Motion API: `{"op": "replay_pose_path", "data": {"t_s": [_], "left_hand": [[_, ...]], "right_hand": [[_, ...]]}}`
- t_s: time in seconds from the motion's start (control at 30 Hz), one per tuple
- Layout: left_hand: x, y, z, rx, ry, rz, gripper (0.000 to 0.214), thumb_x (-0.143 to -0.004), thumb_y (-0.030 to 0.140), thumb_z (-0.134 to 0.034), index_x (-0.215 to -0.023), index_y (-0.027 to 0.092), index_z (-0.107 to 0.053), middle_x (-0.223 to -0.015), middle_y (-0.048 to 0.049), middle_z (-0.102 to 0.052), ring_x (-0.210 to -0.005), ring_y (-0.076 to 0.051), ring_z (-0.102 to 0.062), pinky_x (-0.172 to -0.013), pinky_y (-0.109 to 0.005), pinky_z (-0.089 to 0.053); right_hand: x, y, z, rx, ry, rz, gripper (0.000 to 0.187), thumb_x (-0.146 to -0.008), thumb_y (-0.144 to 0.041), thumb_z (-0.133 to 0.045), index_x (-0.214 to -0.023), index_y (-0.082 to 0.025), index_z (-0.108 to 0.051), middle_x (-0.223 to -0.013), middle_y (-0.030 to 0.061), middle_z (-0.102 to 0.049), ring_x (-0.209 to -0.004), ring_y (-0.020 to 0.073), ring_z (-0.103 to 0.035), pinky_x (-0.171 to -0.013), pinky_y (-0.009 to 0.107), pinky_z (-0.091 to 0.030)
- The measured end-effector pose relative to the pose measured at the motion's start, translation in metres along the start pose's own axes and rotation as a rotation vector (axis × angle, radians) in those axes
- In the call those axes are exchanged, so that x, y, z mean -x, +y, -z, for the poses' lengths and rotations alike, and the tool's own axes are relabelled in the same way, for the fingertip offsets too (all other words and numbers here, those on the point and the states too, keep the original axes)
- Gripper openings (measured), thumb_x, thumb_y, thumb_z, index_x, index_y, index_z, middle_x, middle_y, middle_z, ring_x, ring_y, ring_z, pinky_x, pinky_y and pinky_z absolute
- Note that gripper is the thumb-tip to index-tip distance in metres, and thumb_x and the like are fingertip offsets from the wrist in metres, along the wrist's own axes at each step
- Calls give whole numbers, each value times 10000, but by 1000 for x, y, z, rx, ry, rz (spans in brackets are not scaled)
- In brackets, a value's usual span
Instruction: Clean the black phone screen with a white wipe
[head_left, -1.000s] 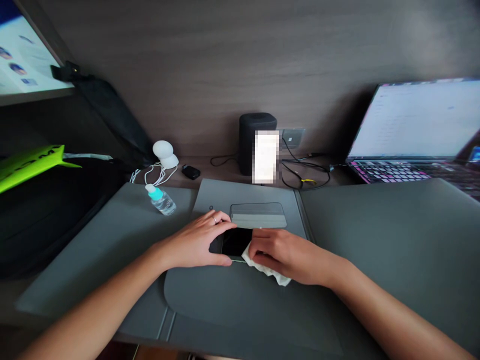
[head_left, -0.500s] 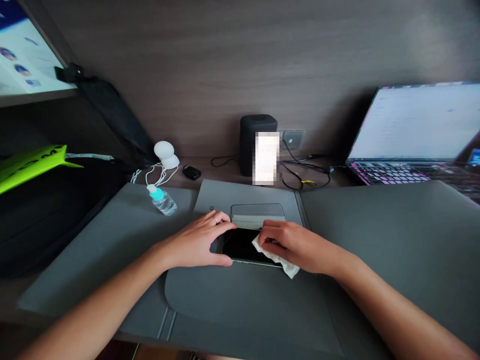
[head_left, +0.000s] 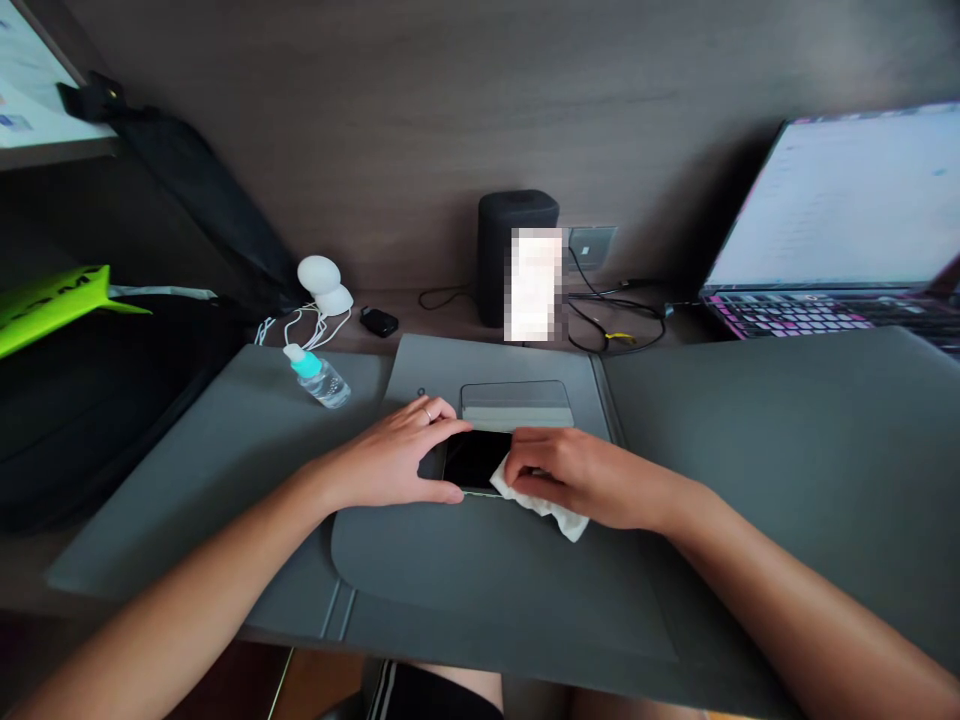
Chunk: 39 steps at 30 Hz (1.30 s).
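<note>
Phone: the phone [head_left: 472,458] lies flat, dark screen up, on the grey mat [head_left: 487,570], caught between the fingers of both hands.
Left hand: the left hand [head_left: 390,465] grips the phone's left end, its fingers [head_left: 444,413] curled over the far edge and the thumb along the near edge; a ring [head_left: 428,412] sits on one finger.
Right hand: the right hand [head_left: 585,475] lies over the phone's right part, fingers bent down and clenched on a white wipe [head_left: 553,513].
Wipe: it is pressed on the screen under the right fingertips; its loose end trails out below the palm onto the mat.
Tray: a flat clear tray [head_left: 516,405] lies just beyond the fingertips of both hands, close to the phone's far edge.
Bottle: a small clear bottle [head_left: 316,376] with a teal neck lies tilted beyond and to the left of the left fingers, apart from them.
Desk: at the back of the desk [head_left: 442,335], well beyond the fingers, stand a black speaker [head_left: 504,250], a white lamp [head_left: 324,284] with white cords, a small black case [head_left: 379,321] and dark cables [head_left: 615,335].
Laptop: an open laptop [head_left: 840,230] with a lit screen stands far right of the right fingers.
Left edge: a black bag [head_left: 97,400] and a yellow-green sheet [head_left: 52,305] lie far left of the left fingers.
</note>
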<state>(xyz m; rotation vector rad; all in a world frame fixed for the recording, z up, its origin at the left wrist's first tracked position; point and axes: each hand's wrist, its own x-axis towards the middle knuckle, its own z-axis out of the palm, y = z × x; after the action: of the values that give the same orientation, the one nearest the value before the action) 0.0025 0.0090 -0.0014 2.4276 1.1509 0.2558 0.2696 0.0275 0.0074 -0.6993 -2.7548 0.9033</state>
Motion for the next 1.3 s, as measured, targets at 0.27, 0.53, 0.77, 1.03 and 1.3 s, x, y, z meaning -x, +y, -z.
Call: {"op": "replay_pose_path", "data": {"t_s": [0.27,0.53,0.77,1.03,1.3], "left_hand": [[0,0,-1,-15,1,0,627,-804,475,-702,-1362,319,-460,-1220,-44,-512,-1151,-263,-505,-976,-401,-444],[-1,1,0,-12,-6,6,620,-806,489,-692,-1356,311,-466,-1213,-43,-510,-1143,-262,-505,-975,-403,-442],[-1,1,0,9,-14,10,640,-798,516,-688,-1363,311,-468,-1207,-46,-512,-1128,-270,-512,-974,-409,-442],[-1,2,0,18,-9,3,628,-797,492,-696,-1357,314,-474,-1207,-50,-513,-1142,-272,-504,-984,-412,-437],[-1,2,0,19,2,-2,628,-802,488,-700,-1362,316,-475,-1204,-55,-511,-1134,-266,-511,-983,-405,-439]], "right_hand": [[1,-1,2,-9,-28,22,156,-962,-139,-498,-872,-162,-623,-871,31,-582,-780,130,-559,-710,246,-413],[-2,-1,0,15,18,-3,172,-976,-161,-472,-875,-159,-611,-874,36,-577,-776,133,-549,-713,255,-409],[-2,1,-1,11,58,-68,176,-973,-166,-467,-884,-154,-618,-876,41,-576,-743,128,-548,-692,251,-410],[-8,-3,-4,3,62,-24,168,-966,-152,-475,-886,-149,-623,-875,46,-567,-749,130,-545,-695,261,-407],[-7,-4,-4,34,12,23,133,-943,-126,-507,-877,-152,-619,-872,38,-567,-760,126,-551,-697,243,-406]]}}
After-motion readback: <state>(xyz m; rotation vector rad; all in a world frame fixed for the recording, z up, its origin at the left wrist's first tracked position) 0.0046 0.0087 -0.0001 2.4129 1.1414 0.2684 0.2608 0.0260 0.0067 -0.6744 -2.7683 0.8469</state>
